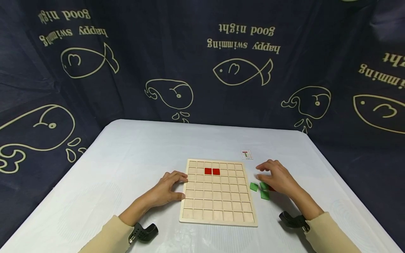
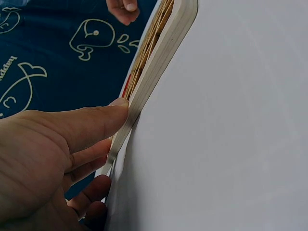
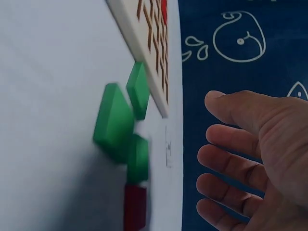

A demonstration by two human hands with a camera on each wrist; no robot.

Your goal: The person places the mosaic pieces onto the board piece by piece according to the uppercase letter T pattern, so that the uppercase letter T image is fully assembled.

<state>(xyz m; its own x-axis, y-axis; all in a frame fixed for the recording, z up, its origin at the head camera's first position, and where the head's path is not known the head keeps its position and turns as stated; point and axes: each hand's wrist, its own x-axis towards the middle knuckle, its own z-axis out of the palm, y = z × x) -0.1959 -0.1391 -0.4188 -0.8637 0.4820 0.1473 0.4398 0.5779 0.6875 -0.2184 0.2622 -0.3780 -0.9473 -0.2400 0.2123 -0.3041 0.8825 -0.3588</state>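
A pale wooden grid board (image 1: 218, 224) lies on the table, with two red square tiles (image 1: 216, 172) side by side in its second row from the far edge. My left hand (image 1: 166, 189) touches the board's left edge with thumb and fingertips; in the left wrist view the thumb (image 2: 103, 122) lies against the rim. To the right of the board, my right hand (image 1: 278, 177) hovers with loosely bent fingers, nothing between them. Under and beside it lie three green tiles (image 3: 113, 120) and a red tile (image 3: 135, 207), which the hand partly covers in the head view.
Beyond the board's far right corner lies a small printed grid card (image 1: 246, 154) with red and green marks. The white tabletop (image 1: 142, 151) ends at a dark blue curtain (image 1: 202, 102) with fish and whale drawings. Each wrist wears a black device (image 1: 143, 232).
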